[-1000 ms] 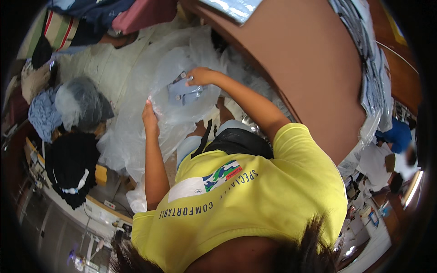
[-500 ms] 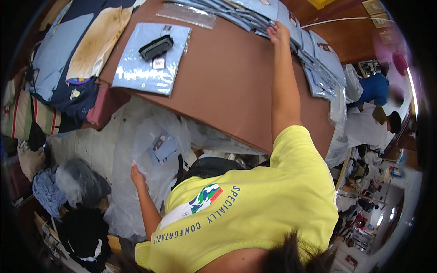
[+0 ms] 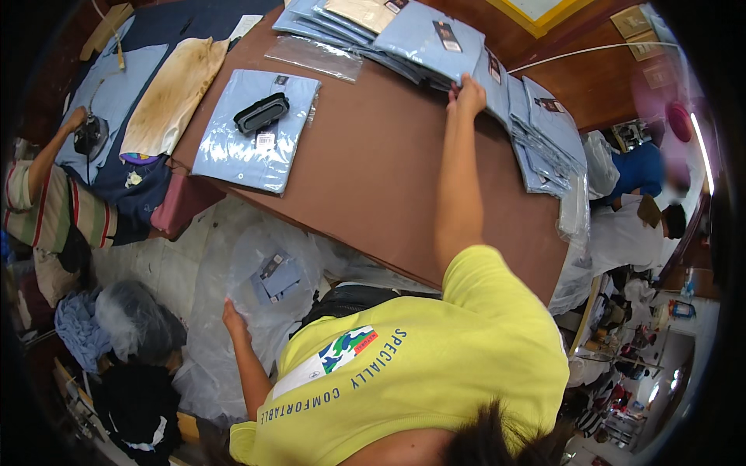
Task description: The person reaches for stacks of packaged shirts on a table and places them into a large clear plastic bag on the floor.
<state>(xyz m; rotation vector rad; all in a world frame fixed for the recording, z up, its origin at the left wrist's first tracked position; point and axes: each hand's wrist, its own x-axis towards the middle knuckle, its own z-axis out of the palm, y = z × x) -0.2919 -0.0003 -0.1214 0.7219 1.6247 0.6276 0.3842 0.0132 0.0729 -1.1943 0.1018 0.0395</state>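
Note:
My right hand (image 3: 468, 98) reaches across the brown table (image 3: 373, 163). Its fingers are closed on the near edge of a packed light-blue shirt (image 3: 431, 39), on top of the row of stacks at the table's far side. Low on the left, my left hand (image 3: 234, 318) is closed at the side of a large clear plastic bag (image 3: 210, 342). Inside that bag, below table height, lies a folded blue packed shirt (image 3: 276, 278). Another packed shirt (image 3: 241, 159) rests on the table's left part, with a black oblong object (image 3: 262, 113) on top of it.
More packed shirts (image 3: 544, 128) are piled at the table's right end. A flat clear plastic sleeve (image 3: 315, 58) lies near the far stacks. At left, another person's hand (image 3: 75, 118) holds an iron (image 3: 91, 136) over blue cloth. Bundles of cloth (image 3: 81, 330) sit on the floor.
My right hand has shifted slightly left and nearer, along the edge of the stacks, and now grips a packed shirt. The other person's arm and iron have come into view. My left hand stays at the bag.

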